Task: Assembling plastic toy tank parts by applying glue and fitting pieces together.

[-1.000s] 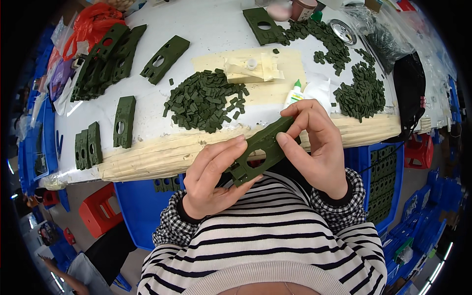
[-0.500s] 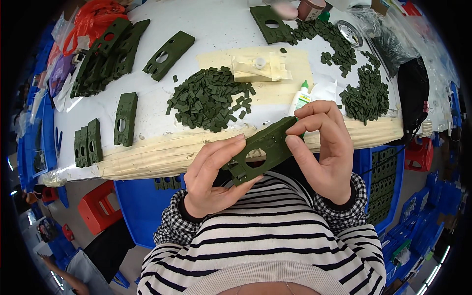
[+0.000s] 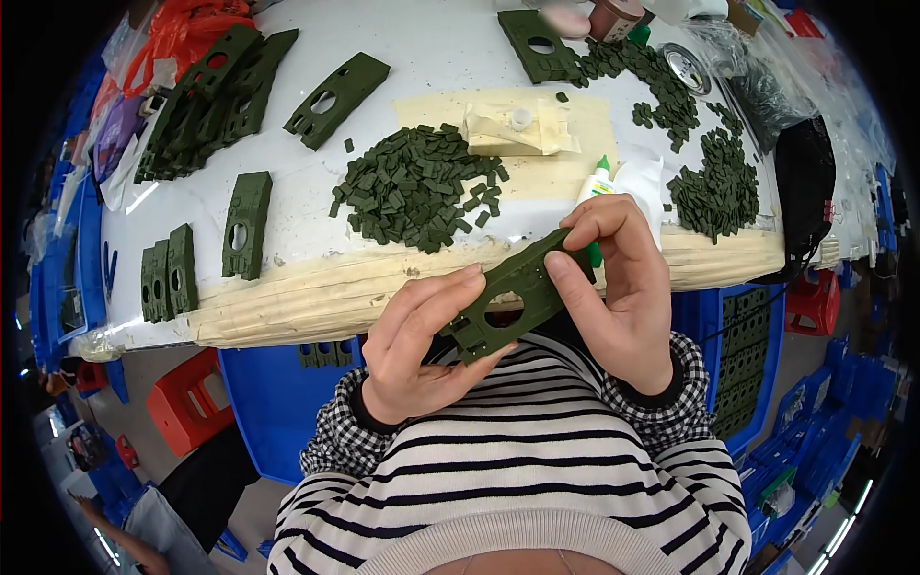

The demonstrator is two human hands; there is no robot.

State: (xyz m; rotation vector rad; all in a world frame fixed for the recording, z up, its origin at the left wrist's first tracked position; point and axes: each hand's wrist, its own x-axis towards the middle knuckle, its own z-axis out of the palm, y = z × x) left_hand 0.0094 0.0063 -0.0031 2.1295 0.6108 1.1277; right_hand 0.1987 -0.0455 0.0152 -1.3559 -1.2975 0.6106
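A dark green plastic model tank hull (image 3: 529, 280) with a round hole is held at a tilt between my hands, above the table's near edge. My left hand (image 3: 407, 350) grips its lower left end, fingers along the far side and thumb beneath. At the upper right end, my right hand (image 3: 623, 297) is closed on it, with the thumb on the top face and curled fingers at the far edge. Whether a small piece sits under those fingertips is hidden. Just behind my right hand stands a white glue bottle (image 3: 596, 182) with a green tip, partly covered.
A heap of small green pieces (image 3: 412, 187) lies mid-table, with another pile (image 3: 717, 182) at right. More hulls (image 3: 247, 225) rest at left. A taped block (image 3: 517, 129) sits behind the heap. Blue trays (image 3: 278, 412) are below the table edge, near a red stool (image 3: 190, 402).
My right thumb has come down onto the hull's top face, and the right fingers have closed around its end. My left hand keeps its grip. The view has shifted slightly.
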